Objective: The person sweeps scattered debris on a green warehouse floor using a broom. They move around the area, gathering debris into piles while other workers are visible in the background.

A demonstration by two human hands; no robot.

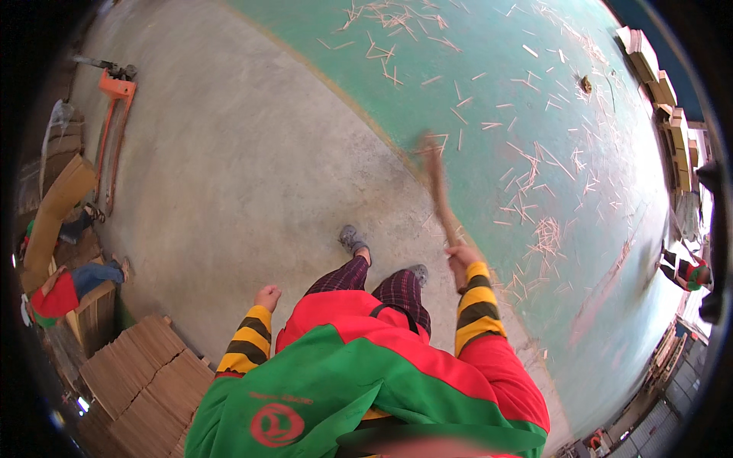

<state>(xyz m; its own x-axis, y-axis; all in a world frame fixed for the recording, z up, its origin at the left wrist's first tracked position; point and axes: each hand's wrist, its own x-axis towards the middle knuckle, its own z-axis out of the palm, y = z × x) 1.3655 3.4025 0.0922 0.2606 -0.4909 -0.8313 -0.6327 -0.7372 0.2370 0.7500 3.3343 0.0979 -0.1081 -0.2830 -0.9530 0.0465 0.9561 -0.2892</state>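
Note:
My right hand (461, 258) is closed around the lower part of a long brown strip (437, 179), perhaps cardboard or wood. Its far end is blurred and reaches forward over the edge of the green floor (427, 99), close to some thin pale strips (547, 233) scattered there. I cannot make out what the strip's exact kind is. My left hand (267, 297) hangs beside my left hip, curled into a loose fist with nothing showing in it. It touches nothing. Both forearms wear yellow and black striped sleeves.
An orange pallet jack (116, 95) stands at the far left. Stacked cardboard sheets (145, 366) lie at the lower left, near a person in red (55, 294). Cardboard stacks (676, 145) line the right side, where another person (691, 271) stands. A small brown object (586, 84) lies among the strips.

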